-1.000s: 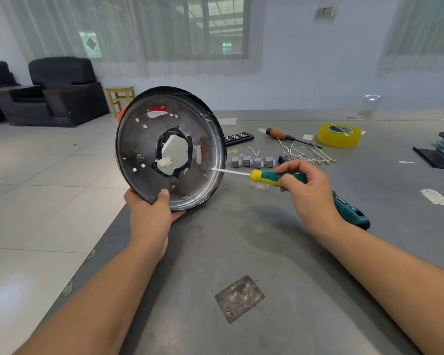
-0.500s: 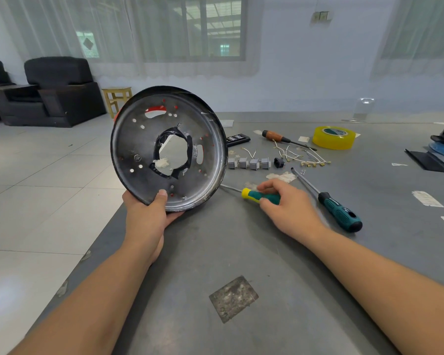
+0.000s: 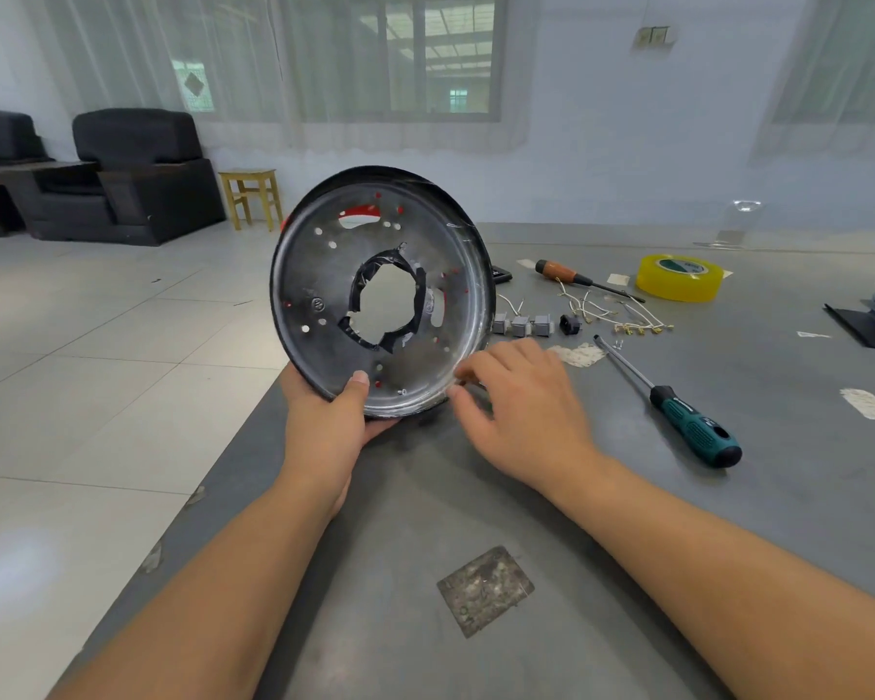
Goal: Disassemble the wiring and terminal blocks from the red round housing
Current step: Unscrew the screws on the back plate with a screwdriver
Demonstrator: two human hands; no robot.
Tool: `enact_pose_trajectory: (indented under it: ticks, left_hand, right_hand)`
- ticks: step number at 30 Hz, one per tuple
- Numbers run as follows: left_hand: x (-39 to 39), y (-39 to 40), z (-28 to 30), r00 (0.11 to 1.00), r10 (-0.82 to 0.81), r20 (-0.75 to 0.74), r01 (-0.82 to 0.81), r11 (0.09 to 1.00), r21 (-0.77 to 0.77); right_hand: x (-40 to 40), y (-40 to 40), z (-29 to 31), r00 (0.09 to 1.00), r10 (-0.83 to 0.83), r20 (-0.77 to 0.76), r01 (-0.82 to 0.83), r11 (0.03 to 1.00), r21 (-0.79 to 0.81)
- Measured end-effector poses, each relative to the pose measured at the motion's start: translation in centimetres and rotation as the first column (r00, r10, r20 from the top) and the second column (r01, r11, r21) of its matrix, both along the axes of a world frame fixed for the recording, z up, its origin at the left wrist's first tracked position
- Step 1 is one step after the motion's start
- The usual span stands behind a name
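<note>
My left grip [image 3: 330,427] clasps the round grey-metal, red-backed housing [image 3: 380,290] upright by its lower rim above the grey counter [image 3: 602,522] edge; my right grip [image 3: 521,401], fingers relaxed, touches that rim beside 3 grey terminal blocks [image 3: 522,325].

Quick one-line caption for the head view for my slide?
Left hand holds the round grey metal housing upright at the grey table edge; right hand reaches its rim.

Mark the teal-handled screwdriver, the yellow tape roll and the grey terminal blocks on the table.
teal-handled screwdriver [image 3: 695,426], head view, on its handle.
yellow tape roll [image 3: 678,282], head view, on its outer wall.
grey terminal blocks [image 3: 521,325], head view, on the middle block.
</note>
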State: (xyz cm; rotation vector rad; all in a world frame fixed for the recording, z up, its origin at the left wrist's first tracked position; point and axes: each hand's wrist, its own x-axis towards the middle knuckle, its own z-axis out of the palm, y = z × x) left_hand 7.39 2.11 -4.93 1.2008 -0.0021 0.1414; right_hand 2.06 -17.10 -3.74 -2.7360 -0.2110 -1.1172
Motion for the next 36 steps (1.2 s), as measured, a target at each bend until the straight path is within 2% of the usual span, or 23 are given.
enact_pose_trajectory:
  ticks: [3,10,15,22,28,33,36]
  left_hand:
    - [-0.3,-0.1,0.1,0.999,-0.021,0.024,0.021,1.000,0.021]
    - [-0.3,-0.1,0.1,1.000,-0.018,0.012,0.018,1.000,0.022]
    - [-0.2,-0.2,0.0,1.000,-0.002,0.014,0.002,0.999,0.039]
    - [0.0,-0.2,-0.3,1.000,-0.013,0.024,0.011,0.999,0.050]
    - [0.4,-0.2,-0.6,1.000,0.008,0.028,-0.011,0.996,0.089]
    - [0.6,0.0,-0.6,1.000,-0.005,0.016,0.005,0.999,0.032]
    - [0.6,0.1,-0.5,1.000,-0.005,0.015,0.005,1.000,0.018]
  right_hand:
    - [1.3,2.8,0.0,1.000,0.012,-0.026,-0.012,1.000,0.009]
    - [3.0,6.0,0.0,0.975,-0.153,-0.162,0.155,0.988,-0.002]
    - [3.3,5.7,-0.1,0.967,-0.125,-0.221,0.139,0.989,0.048]
    - [3.4,5.7,-0.3,0.969,-0.100,-0.226,0.127,0.986,0.108]
    - [3.1,5.7,-0.4,0.962,-0.138,-0.237,0.152,0.987,0.042]
    - [2.7,5.2,-0.1,0.973,-0.112,-0.202,0.135,0.985,0.106]
    - [2.3,4.3,0.1,0.988,-0.020,-0.154,0.047,0.984,0.171]
